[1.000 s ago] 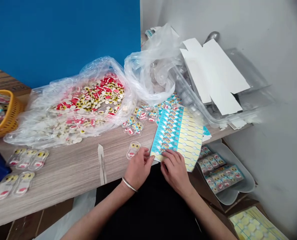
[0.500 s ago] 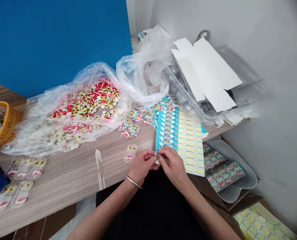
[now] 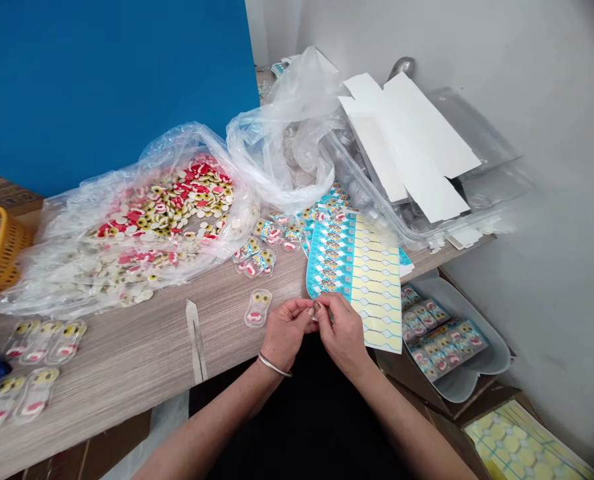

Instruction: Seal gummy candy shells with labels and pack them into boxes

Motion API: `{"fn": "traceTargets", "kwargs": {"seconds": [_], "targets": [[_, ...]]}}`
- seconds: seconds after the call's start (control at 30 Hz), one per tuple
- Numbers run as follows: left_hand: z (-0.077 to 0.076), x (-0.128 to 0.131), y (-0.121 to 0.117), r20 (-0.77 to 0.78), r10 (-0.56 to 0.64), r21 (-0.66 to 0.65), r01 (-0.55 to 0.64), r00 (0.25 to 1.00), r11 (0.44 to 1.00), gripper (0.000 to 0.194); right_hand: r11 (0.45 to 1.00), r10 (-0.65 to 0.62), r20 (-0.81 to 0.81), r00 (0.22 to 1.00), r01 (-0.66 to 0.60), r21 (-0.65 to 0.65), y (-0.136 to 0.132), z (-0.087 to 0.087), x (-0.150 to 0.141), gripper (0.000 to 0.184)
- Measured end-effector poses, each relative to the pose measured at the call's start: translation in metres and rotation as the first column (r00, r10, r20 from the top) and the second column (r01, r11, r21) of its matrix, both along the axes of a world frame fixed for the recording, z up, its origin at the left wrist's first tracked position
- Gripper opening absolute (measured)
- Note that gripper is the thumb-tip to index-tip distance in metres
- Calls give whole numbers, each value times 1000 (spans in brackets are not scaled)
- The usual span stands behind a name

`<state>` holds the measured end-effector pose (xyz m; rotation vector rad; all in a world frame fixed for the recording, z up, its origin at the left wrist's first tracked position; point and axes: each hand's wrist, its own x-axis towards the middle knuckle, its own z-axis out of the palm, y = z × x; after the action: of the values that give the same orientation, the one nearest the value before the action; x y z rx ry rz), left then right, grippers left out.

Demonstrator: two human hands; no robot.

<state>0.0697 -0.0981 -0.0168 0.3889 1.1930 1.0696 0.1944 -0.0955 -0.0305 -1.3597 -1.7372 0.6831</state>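
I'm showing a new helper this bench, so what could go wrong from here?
The blue-and-yellow printed sheet overhangs the wooden table's front edge, so it could slide down onto the tray of packets below. The clear packet lies close to the left hand and might get knocked out of place.
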Motion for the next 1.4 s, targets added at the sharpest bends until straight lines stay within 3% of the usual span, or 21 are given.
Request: {"fn": "traceTargets", "kwargs": {"seconds": [0.1,0.23,0.3,0.37,0.4,0.43,0.47,0.53,0.57,0.6,0.63,0.7,0.77,0.87,0.97,1.03,1.17,1.23,1.3,1.33,1.4], "targets": [[0,-1,-1,-2,-20,0,20,1000,1000,45,979,-69,-179,981,32,-202,2,-1,-2,15],[-8,-8,-5,-70,-103,21,105,992,994,34,905,-198,-422,885,0,-426,9,-5,1,22],[-11,-14,-9,-264,-170,65,193,949,979,22,871,-285,-503,816,1,-492,12,-7,4,26],[-10,-20,-14,-616,-86,213,271,783,939,14,849,-337,-549,765,-5,-528,14,-8,7,27],[-7,-22,-16,-762,37,326,333,647,885,17,844,-343,-559,755,-13,-536,14,-8,7,27],[-4,-23,-17,-836,183,436,424,517,793,22,845,-335,-564,755,-24,-534,14,-7,7,27],[-1,-24,-18,-850,304,513,541,431,666,26,851,-317,-566,761,-36,-524,13,-7,7,28],[3,-23,-16,-844,380,517,764,379,386,25,862,-280,-568,774,-57,-503,13,-7,7,28],[3,-22,-14,-863,355,467,836,360,288,22,865,-272,-569,776,-62,-498,13,-7,7,29],[2,-21,-12,-896,312,397,885,316,244,20,864,-276,-570,774,-61,-500,14,-7,8,29],[-2,-20,-10,-934,256,314,916,249,252,20,861,-293,-574,765,-51,-506,14,-8,9,29],[-11,-17,-5,-982,136,173,927,134,333,24,863,-349,-589,729,6,-504,16,-8,13,30],[-19,-15,-2,-992,44,128,916,120,381,32,885,-406,-610,681,126,-449,16,-6,17,28],[-23,-12,1,-964,-24,230,881,264,413,40,913,-407,-592,695,328,-243,11,6,19,17],[-15,-11,4,-889,-123,305,771,441,560,36,934,-293,-462,837,354,48,2,22,12,7],[-9,-12,6,-853,-174,288,724,491,627,35,941,-217,-391,895,297,159,-3,33,5,5],[-3,-14,7,-800,-252,280,709,545,647,33,912,-203,-397,895,321,257,-5,50,0,15],[3,-15,4,-645,-303,307,601,702,738,26,884,-189,-306,933,297,361,-4,51,3,21],[15,-17,-1,-291,-302,317,389,908,865,28,865,-119,-114,986,159,476,-3,46,6,27],[22,-18,-4,-73,-267,289,276,961,916,33,852,-76,-9,997,69,518,-3,42,6,30],[37,-21,-10,248,-173,195,126,953,973,39,822,-19,150,989,-70,565,-4,31,4,33]]}}
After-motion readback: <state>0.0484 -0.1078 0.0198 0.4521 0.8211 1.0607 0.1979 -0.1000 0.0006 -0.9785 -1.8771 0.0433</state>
